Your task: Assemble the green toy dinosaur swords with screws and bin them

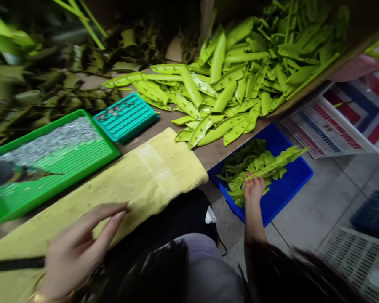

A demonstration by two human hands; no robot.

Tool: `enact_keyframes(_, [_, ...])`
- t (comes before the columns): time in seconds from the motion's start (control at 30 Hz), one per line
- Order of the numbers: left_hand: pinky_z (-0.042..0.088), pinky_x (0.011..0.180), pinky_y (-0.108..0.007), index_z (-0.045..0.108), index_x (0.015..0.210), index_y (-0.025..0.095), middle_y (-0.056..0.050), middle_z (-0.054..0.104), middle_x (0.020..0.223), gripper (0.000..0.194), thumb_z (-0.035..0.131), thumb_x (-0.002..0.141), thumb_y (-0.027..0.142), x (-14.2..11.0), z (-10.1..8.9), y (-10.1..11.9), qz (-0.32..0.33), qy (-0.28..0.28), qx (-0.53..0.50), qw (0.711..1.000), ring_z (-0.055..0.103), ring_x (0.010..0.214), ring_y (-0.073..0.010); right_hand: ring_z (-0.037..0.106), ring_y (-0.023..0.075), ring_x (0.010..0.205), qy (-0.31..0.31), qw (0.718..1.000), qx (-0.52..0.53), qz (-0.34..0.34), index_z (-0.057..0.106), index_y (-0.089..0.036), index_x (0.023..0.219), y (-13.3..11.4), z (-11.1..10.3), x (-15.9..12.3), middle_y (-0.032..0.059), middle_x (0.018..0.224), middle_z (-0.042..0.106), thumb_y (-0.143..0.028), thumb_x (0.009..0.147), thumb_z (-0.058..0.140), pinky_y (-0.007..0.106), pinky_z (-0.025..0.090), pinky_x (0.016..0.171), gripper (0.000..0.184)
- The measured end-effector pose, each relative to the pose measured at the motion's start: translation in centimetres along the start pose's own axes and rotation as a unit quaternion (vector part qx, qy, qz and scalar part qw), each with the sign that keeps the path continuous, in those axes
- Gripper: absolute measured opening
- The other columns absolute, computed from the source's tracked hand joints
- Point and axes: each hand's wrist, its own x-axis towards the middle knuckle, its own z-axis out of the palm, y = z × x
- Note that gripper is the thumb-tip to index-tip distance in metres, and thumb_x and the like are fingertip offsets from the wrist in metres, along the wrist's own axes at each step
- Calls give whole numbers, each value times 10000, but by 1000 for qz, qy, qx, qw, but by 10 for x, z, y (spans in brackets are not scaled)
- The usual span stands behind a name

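My left hand [82,244] hovers over a long yellow padded board [158,155] with clear tape around it. Its thumb and forefinger are pinched together; a tiny dark speck shows at the tips, too small to name. A black strip [15,264] runs from the left edge to this hand. Low on the right, my right hand [254,188] reaches over a blue tray [281,206] and grips a long yellow-green strip [281,162] with a jagged edge. Beneath it, crumpled green and dark olive pieces [244,155] lie in the tray.
Flat, pod-shaped yellow-green pieces [221,97] with dark spots are heaped behind the board. Dark olive scraps [50,84] cover the back left. A green tray [66,160] holds small shiny grey bits, beside a teal ridged block [126,118]. Plastic crates [331,126] stand on the right.
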Motion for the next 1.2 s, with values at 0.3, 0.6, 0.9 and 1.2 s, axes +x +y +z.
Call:
enact_keyframes(0.3, [607,726,-337,644,1191,234,-92,707,1107,802,898,482,508,28,-16,-24,-133,18,-406,904,705,923,-264,686,171,878,-545,696,-335,-326,723,-256,1017,-120,144,-93,39,1024,738,-284,860,577,339,547,834,216])
enact_keyframes(0.6, [608,709,-332,630,963,185,-27,737,873,567,915,483,282,19,-21,-61,-230,204,-492,815,713,736,-183,602,240,1023,-479,517,-477,-524,719,-176,1056,-93,391,-151,110,1102,680,-277,904,488,371,459,905,294])
enact_keyframes(0.9, [600,708,-346,613,1008,178,-36,730,881,579,899,526,324,19,-20,-65,-241,180,-516,802,705,729,-191,641,188,908,-529,547,-342,-552,645,-179,962,-85,325,-206,88,991,711,-323,925,496,333,492,814,211])
enact_keyframes(1.2, [589,727,-332,622,1011,180,-30,728,903,539,888,560,308,18,-21,-65,-236,175,-527,798,694,751,-174,584,228,1070,-515,473,-281,-657,702,-257,928,-62,299,-220,68,1133,676,-330,898,562,428,449,927,161])
